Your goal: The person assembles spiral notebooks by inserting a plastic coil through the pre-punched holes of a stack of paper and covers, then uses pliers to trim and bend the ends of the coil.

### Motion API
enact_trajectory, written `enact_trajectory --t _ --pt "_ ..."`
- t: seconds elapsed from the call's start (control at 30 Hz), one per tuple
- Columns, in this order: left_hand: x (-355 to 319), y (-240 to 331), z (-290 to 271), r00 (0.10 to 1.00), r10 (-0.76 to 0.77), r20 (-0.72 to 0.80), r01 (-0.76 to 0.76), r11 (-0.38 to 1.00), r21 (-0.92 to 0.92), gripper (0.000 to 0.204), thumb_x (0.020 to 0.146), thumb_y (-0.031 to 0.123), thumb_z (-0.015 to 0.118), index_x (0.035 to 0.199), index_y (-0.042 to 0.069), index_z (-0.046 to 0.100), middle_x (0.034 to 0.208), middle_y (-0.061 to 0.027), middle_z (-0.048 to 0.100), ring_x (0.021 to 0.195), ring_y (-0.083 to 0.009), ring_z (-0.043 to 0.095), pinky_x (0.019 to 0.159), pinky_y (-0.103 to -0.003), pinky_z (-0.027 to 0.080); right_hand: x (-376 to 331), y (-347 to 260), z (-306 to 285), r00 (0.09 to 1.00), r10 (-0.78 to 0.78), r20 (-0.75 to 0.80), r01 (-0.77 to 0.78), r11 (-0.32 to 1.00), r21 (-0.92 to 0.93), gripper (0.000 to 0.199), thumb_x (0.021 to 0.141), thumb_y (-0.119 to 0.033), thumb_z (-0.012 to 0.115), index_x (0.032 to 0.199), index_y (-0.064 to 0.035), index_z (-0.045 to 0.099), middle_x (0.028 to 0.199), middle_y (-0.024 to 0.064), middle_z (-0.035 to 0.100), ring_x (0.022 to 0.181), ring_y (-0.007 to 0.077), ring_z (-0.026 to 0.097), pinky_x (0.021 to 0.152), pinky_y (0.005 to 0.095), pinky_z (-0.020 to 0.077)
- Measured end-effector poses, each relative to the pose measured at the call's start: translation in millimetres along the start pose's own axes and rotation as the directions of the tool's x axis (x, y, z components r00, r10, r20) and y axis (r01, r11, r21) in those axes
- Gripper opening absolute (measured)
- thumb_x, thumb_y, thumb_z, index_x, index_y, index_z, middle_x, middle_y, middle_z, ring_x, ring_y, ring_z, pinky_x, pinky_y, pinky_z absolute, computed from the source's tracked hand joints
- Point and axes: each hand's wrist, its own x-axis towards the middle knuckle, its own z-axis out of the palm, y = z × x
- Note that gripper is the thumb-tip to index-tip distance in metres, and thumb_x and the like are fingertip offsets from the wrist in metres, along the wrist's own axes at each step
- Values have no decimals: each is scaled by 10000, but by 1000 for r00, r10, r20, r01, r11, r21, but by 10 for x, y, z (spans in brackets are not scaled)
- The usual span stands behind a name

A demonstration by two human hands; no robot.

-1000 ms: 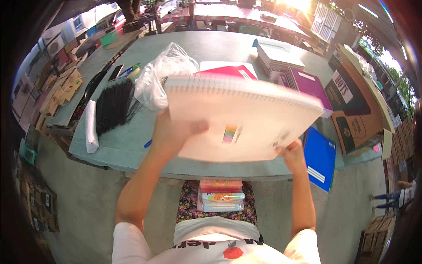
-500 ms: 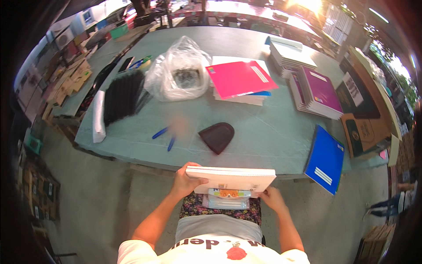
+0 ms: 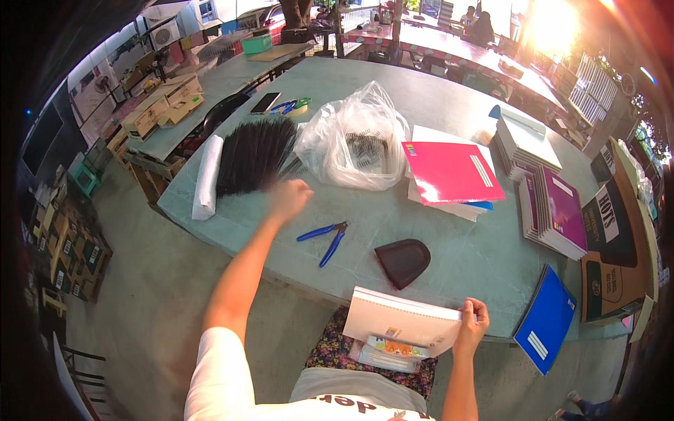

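My right hand [image 3: 472, 324] grips the right end of an unbound notebook [image 3: 404, 319], a thick white block with a row of holes along its upper edge, tilted over my lap. A small clear packet with an orange animal picture [image 3: 393, 351] lies against its lower side. My left hand [image 3: 289, 201], blurred, is over the table by the near end of a pile of long, thin black coils [image 3: 256, 156]. Its fingers look bent, but whether they hold anything is unclear. Blue-handled cutters [image 3: 326, 238] lie spread on the table, left of a dark brown, round-ended pad [image 3: 404, 263].
A clear plastic bag around a tub [image 3: 354, 144] stands behind my left hand. Pink-covered notebooks [image 3: 456, 172], purple ones [image 3: 562, 207] and a white stack [image 3: 526, 144] stand further right. A blue spiral notebook [image 3: 544, 319] overhangs the edge beside a cardboard box [image 3: 611, 238]. A white roll [image 3: 208, 179] lies left.
My left hand has let go of the notebook and moved forward and left to the black coils. My right hand keeps hold of the notebook, now higher on its end. The view has shifted left.
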Motion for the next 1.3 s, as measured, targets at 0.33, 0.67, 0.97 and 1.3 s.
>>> enact_trajectory --t 0.33,0.67,0.97,1.3 --pt "250 -546 22 981 -175 -86 194 843 501 203 750 100 569 905 -29 601 872 -223 662 840 -396 643 746 -443 534 60 -700 319 754 -507 418 657 569 -495 266 744 -15 653 1006 -55 625 972 107 618 903 259 578 784 324 454" --pt "53 -335 -67 991 -117 72 71 886 459 230 725 106 552 917 -13 594 1014 -253 573 992 -420 556 850 -483 460 -346 -424 817 518 -427 741 781 590 -205 317 749 -103 662 1065 -94 632 914 63 637 854 252 608 767 384 472" --pt "-534 -122 -687 845 -217 -489 -57 872 -487 197 967 231 495 931 37 481 662 5 463 581 -62 427 503 -259 373 -369 -406 689 292 -592 751 929 363 -75 372 715 -140 574 1076 -73 637 1123 83 593 1056 250 558 878 391 439" --pt "-1313 935 -1818 671 -213 -710 -411 690 -596 197 923 227 571 902 34 535 749 -19 521 678 -81 505 638 -200 427 -494 -401 702 269 -686 676 947 317 -55 405 658 -116 623 1059 -97 673 928 10 571 833 170 526 699 319 433"
